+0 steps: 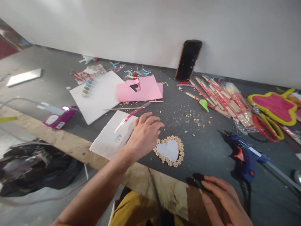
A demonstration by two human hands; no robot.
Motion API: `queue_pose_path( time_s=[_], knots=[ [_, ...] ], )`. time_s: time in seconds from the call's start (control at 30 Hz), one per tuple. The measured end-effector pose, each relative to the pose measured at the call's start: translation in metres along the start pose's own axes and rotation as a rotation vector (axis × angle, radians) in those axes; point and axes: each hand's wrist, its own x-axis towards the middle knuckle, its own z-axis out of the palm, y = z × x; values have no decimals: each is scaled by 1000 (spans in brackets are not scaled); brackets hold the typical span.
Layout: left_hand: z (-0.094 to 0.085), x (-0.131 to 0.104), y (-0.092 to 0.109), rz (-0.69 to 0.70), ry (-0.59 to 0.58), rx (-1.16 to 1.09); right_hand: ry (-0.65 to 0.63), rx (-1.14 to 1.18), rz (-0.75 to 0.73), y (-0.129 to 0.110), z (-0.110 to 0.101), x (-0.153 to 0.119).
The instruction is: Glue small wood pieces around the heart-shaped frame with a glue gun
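Note:
My left hand (146, 133) is just left of a white paper heart (168, 150) edged with small beige flower-shaped pieces. Its fingers are spread and slightly bent, with nothing visible in them; the palm faces down and is hidden. Partly under that hand and wrist lies a white sheet (110, 136) marked "154", with a red-and-clear wrapper (129, 118) across it. Over the table's front edge, at the lower right, my right hand (223, 197) has its fingers stretched out and holds nothing I can see. A blue glue gun (246, 157) lies beyond it.
A phone (189, 59) leans against the wall. Wrapped chopsticks (221, 97), scissors (268, 127) and a pink-yellow shape (274, 108) lie right. Pink paper (145, 89) rests partly on a white board (94, 103). A purple power block (58, 117) sits left; crumbs (195, 121) are scattered mid-table.

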Motion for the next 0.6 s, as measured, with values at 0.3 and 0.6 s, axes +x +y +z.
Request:
queue_pose_path(
  time_s=[0.3, 0.6],
  knots=[
    [5, 3, -9, 13, 104, -219, -62, -67, -147, 3, -33, 73],
    [-15, -26, -17, -29, -46, -104, -1, -147, -23, -6, -39, 83]
  ],
)
